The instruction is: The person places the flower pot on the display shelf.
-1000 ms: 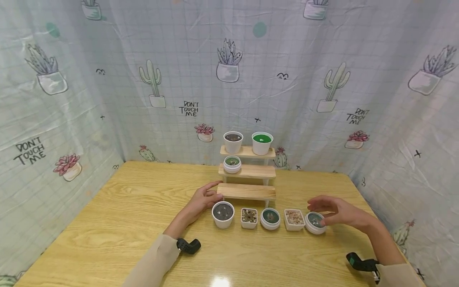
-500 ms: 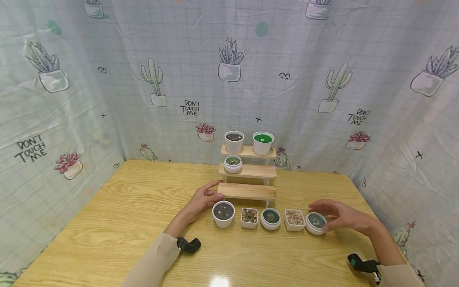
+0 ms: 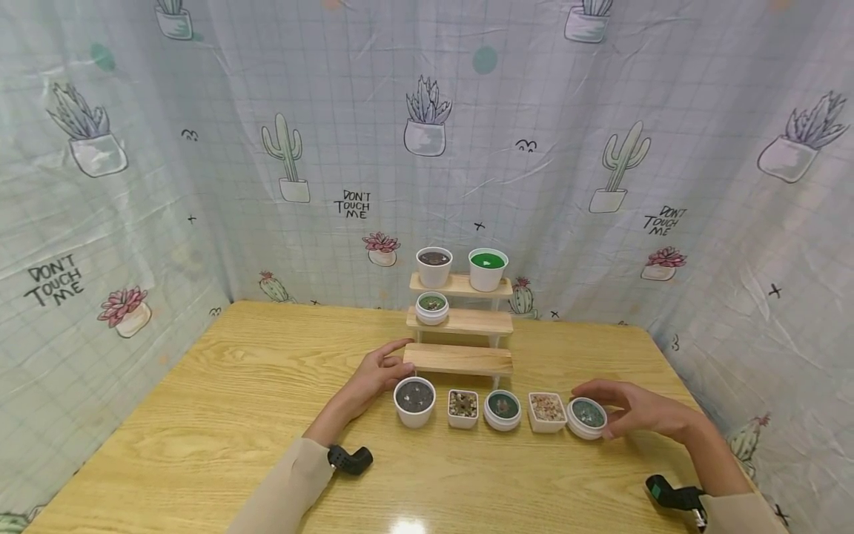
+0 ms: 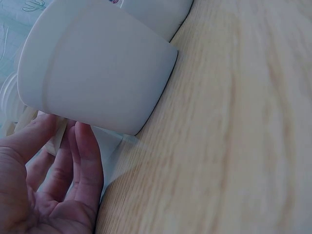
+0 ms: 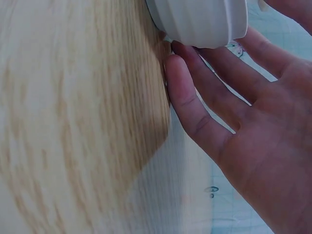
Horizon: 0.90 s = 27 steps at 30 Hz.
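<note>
My left hand (image 3: 379, 373) pinches the left end of the lowest tier of a wooden three-tier stand (image 3: 459, 359), thumb above and fingers below. In the left wrist view a tall white pot (image 4: 97, 68) with dark fill stands just before that hand. My right hand (image 3: 643, 409) curves round a low, ridged, round white flowerpot (image 3: 587, 417) with grey-green fill, at the right end of the front row. Its fingers lie on the far side and the thumb on the near right side. In the right wrist view the pot's ridged wall (image 5: 195, 19) meets the fingers.
Along the front row stand a square pot with pebbles (image 3: 463, 404), a round green-filled pot (image 3: 502, 409) and a square pot with pale gravel (image 3: 547, 410). The stand bears a small round pot (image 3: 432, 308), a dark-filled pot (image 3: 434, 267) and a green-filled pot (image 3: 488, 268). A printed curtain hangs behind.
My right hand has lowered slightly, and its thumb has slid from the rim down to the side of the round flowerpot. The left hand and the pots keep their places.
</note>
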### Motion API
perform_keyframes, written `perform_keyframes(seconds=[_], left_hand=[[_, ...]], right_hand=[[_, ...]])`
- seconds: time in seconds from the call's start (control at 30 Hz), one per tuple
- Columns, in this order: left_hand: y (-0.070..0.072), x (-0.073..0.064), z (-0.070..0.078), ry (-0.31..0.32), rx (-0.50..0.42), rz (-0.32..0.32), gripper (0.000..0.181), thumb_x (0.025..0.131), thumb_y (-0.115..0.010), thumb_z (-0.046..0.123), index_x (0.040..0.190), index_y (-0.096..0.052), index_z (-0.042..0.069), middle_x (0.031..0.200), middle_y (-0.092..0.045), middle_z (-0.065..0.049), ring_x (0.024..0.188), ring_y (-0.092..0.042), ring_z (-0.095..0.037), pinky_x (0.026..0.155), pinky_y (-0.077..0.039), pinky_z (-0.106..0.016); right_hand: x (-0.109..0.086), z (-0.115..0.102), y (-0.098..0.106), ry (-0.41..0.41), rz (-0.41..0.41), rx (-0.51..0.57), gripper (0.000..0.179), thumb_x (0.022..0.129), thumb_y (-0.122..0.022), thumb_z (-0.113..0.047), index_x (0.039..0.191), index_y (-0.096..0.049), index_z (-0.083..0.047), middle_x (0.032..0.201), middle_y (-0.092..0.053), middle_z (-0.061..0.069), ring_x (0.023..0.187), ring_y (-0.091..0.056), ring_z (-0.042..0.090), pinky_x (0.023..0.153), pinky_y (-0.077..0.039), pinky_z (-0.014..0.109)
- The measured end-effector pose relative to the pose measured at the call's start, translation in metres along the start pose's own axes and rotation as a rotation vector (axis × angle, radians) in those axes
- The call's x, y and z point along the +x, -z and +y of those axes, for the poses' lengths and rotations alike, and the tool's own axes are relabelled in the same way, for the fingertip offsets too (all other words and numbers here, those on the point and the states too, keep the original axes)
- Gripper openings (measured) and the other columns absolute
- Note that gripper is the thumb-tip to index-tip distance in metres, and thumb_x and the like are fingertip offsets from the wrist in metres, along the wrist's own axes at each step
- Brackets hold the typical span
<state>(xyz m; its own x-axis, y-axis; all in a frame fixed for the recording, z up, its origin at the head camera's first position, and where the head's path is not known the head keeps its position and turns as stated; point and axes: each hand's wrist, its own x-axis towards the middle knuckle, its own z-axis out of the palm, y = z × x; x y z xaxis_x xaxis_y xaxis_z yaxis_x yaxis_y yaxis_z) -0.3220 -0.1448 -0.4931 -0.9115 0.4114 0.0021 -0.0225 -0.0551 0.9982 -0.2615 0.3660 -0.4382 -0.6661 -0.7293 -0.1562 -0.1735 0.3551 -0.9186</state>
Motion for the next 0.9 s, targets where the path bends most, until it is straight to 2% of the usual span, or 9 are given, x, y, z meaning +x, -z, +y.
perform_keyframes(seconds=[0.1,0.33,0.6,0.9], left_hand=[[0.0000,-0.0001,-0.0002,-0.001,0.000,0.000,0.068,0.101,-0.068,0.015,0.161,-0.035,0.012,0.097,-0.073,0.000,0.098,-0.072,-0.012,0.088,-0.061,-0.030],[-0.0006,-0.0002,0.0005,-0.003,-0.003,-0.001,0.068,0.101,-0.068,0.014,0.160,-0.035,0.011,0.095,-0.073,0.000,0.097,-0.072,-0.011,0.087,-0.061,-0.029],[0.0001,-0.0005,-0.0001,-0.006,-0.002,-0.003,0.068,0.101,-0.067,0.013,0.160,-0.035,0.011,0.096,-0.073,0.000,0.098,-0.072,-0.011,0.087,-0.061,-0.029],[-0.0007,-0.0010,0.0001,-0.001,-0.007,0.003,0.068,0.100,-0.068,0.013,0.160,-0.036,0.011,0.097,-0.073,0.000,0.098,-0.072,-0.012,0.088,-0.061,-0.029]], right_hand=[[0.0001,0.0007,0.0002,-0.020,0.009,-0.014,0.067,0.095,-0.067,0.000,0.153,-0.035,0.010,0.153,-0.052,0.002,0.133,-0.049,-0.009,0.099,-0.050,0.020],[0.0018,0.0026,0.0004,-0.042,0.030,-0.043,0.067,0.095,-0.069,-0.002,0.154,-0.038,0.006,0.156,-0.047,0.020,0.131,-0.051,-0.009,0.099,-0.048,0.017],[0.0047,0.0050,-0.0018,0.002,0.037,-0.079,0.066,0.094,-0.071,-0.002,0.152,-0.041,0.007,0.153,-0.051,0.018,0.129,-0.052,-0.008,0.100,-0.046,0.016],[0.0061,0.0061,-0.0028,0.005,0.028,-0.098,0.061,0.094,-0.072,-0.004,0.149,-0.047,0.005,0.149,-0.051,0.028,0.126,-0.056,-0.003,0.098,-0.048,0.018]])
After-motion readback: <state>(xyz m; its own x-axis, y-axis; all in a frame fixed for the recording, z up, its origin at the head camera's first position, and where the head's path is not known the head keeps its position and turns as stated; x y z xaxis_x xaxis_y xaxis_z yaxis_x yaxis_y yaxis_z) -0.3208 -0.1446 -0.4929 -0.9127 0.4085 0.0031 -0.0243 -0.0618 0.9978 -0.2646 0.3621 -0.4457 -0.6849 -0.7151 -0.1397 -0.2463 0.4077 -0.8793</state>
